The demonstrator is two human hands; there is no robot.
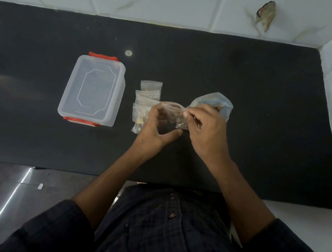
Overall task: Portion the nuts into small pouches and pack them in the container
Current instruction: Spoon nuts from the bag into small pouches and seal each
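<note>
A small clear zip pouch (173, 111) with nuts in it hangs between both hands above the black counter. My left hand (156, 126) grips its left side and my right hand (206, 128) pinches its top right corner. Behind my right hand stands a larger clear bag of nuts (216, 102) with its mouth open. Several small pouches (146, 100), some filled, lie in a pile left of my hands. Further left sits a clear plastic container (92, 89) with red clips, its lid on.
The black counter (241, 156) ends at a white tiled wall behind and a white wall on the right. A small pale spot (128, 53) marks the counter behind the container. The counter's front edge runs close to my body.
</note>
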